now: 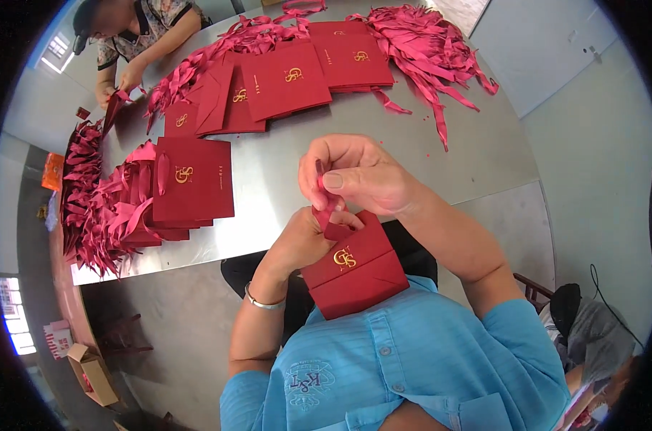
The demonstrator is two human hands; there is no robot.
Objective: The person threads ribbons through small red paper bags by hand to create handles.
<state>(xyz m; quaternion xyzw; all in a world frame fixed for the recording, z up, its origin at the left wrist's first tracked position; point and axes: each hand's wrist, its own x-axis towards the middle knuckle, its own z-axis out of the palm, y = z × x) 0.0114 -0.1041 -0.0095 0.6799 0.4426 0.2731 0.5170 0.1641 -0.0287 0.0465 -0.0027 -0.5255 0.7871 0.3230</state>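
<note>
A small red paper bag with a gold emblem leans against my chest, tilted, its top edge toward the table. At that top edge my left hand is closed, its fingers partly inside the bag's opening and gripping it. Just above, my right hand pinches a red ribbon between thumb and fingers. The ribbon runs down from the pinch to the bag's top by my left fingers. Exactly how it passes through the bag is hidden by my fingers.
A metal table lies ahead. On it are flat red bags, a heap of loose ribbons, and a stack of ribboned bags at left. Another person works at the far left. An opened carton stands lower left.
</note>
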